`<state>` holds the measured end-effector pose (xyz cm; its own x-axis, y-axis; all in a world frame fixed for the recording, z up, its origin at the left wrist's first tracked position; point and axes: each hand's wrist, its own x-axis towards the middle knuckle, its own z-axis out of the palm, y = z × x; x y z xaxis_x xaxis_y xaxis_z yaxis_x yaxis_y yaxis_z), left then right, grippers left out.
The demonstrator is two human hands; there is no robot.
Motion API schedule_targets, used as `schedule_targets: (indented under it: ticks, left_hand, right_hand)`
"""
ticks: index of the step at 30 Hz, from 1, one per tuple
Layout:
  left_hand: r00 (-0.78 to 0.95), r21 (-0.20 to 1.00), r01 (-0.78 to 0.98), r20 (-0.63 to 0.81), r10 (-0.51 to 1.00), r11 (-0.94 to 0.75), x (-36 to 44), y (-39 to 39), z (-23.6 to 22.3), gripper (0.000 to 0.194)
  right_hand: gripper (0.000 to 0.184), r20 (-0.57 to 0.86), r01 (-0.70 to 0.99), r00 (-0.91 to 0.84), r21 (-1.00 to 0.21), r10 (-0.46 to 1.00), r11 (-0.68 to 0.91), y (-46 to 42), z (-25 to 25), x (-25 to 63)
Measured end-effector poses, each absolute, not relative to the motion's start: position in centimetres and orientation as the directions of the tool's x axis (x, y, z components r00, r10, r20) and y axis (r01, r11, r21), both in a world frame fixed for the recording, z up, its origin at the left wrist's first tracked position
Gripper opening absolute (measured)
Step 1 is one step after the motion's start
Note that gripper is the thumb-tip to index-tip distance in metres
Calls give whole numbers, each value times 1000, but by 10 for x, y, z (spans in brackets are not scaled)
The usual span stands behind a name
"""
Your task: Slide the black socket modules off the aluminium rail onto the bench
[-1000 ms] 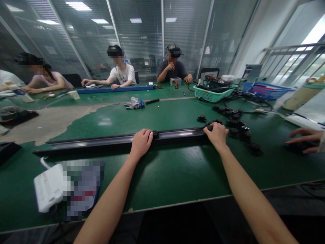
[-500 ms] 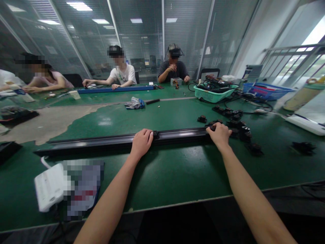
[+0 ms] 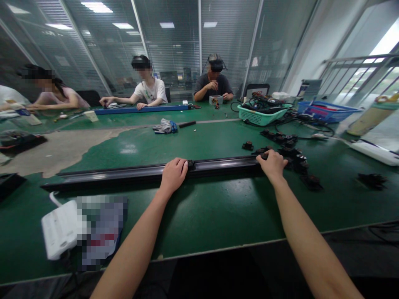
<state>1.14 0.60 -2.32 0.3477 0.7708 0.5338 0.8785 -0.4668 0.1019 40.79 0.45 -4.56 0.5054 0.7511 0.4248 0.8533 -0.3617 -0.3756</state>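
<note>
Although the left hand (image 3: 173,176) clasps the black rail (image 3: 224,165) beneath it, a small black block (image 3: 191,165) just right, the right hand (image 3: 272,165) at the rail's end cannot be confirmed gripping; uneven pressure there could skew the rail

The long rail (image 3: 224,165) is black with pale glossy streaks; the small parts (image 3: 311,182) are black too. The surface (image 3: 224,211) is green, the patch (image 3: 68,145) grey-beige, one basket (image 3: 256,117) mint green, another basket (image 3: 330,117) blue, the crumpled cloth (image 3: 164,127) grey and blue.
</note>
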Motion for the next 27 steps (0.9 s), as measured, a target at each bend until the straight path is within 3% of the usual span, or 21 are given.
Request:
schedule_targets:
  ticks: [27]
  left_hand:
    - [338, 122, 877, 530, 778, -464, 11, 5, -22, 38]
  right_hand:
    - [38, 357, 795, 592, -407, 723, -450, 7, -48, 425]
